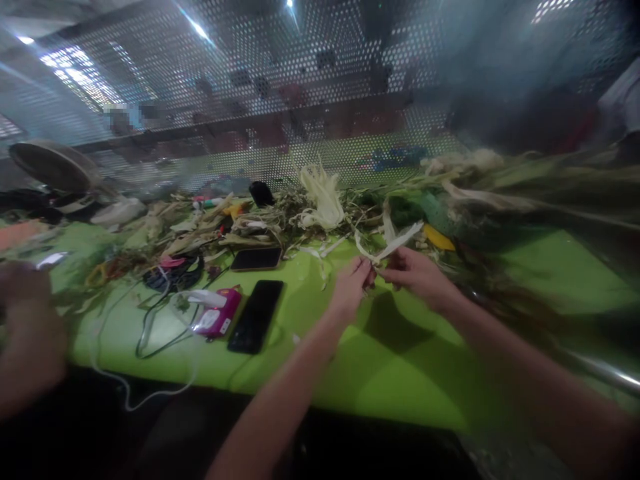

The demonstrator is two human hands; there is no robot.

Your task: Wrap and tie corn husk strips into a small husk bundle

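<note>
Both my hands meet over the green table (400, 347), pinching the base of a pale dried corn husk (393, 243) that fans up and away from them. My left hand (350, 287) has its fingers closed on the husk's lower end. My right hand (415, 273) grips the same husk from the right, fingers curled. A heap of dry husks and stalks (320, 197) lies just beyond the hands.
Two black phones (255, 317) (256, 259) and a pink power bank (217, 319) with white cables lie left of my hands. Another person's hand (23, 287) shows blurred at the far left. A perforated metal screen (300, 87) backs the table. More stalks (525, 183) pile at the right.
</note>
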